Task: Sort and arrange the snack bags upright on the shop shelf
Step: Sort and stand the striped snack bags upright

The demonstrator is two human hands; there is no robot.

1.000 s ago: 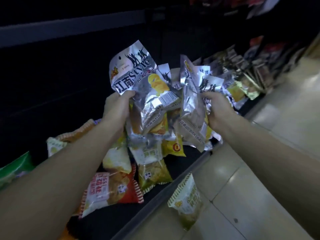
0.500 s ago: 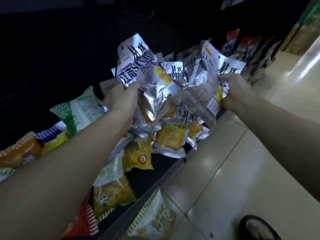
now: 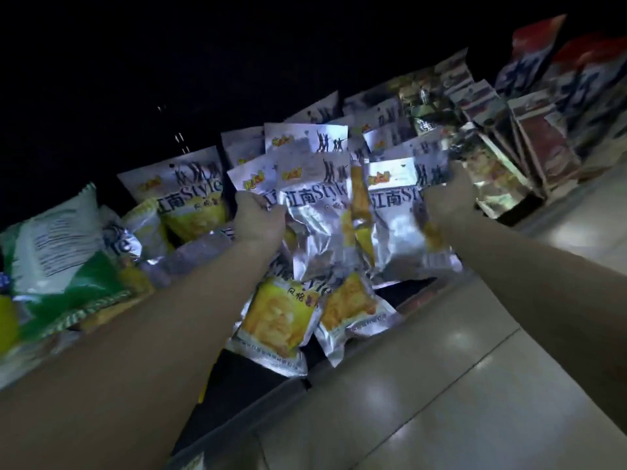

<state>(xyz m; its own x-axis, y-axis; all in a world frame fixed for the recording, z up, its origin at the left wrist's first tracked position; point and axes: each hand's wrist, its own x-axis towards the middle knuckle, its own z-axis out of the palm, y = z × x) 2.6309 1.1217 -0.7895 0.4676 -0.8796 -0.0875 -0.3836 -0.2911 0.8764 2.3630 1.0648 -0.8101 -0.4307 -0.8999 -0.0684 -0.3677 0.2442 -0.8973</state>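
Both of my hands hold bunches of silver snack bags over the low dark shelf (image 3: 417, 300). My left hand (image 3: 259, 220) grips a bunch of upright silver bags (image 3: 314, 205) printed with "Style". My right hand (image 3: 448, 195) grips another silver bag (image 3: 395, 212) by its right side. More silver bags (image 3: 190, 191) stand upright behind and to the left. Two silver and yellow bags (image 3: 274, 320) lie flat on the shelf below my hands.
A green and white bag (image 3: 57, 245) leans at the left among mixed packs. Dark red and brown pouches (image 3: 543, 144) stand in rows at the right. Pale floor tiles (image 3: 441, 385) run along the shelf's front edge.
Both hands have moved forward and down toward the shelf with their bags. The bags now face upright. The view has swung right, and the bag on the floor has left the view.
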